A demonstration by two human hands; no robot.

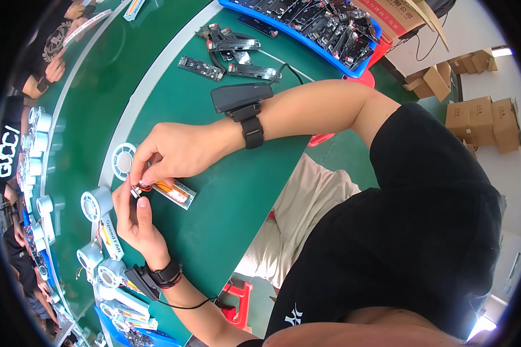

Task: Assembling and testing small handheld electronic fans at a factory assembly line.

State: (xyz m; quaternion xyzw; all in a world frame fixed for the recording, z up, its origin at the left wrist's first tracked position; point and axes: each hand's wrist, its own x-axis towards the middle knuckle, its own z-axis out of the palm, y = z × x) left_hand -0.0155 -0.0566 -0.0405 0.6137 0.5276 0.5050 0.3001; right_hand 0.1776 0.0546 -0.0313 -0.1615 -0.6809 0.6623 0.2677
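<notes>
My right hand reaches in from above with its thumb and fingers pinched together. Below it, my left hand is closed too, thumb against fingers. Their fingertips meet at a small wired part, mostly hidden by the fingers. Thin orange and dark wires run from there to an open white fan handle lying on the green table. A light-blue, round fan head lies just beyond my right fingers. Another fan head stands left of my left hand.
Several circuit boards lie loose on the green table, near a blue tray heaped with more. Assembled fans line the table's lower left. Across the table, other people work. Cardboard boxes stand at right, beyond a red stool.
</notes>
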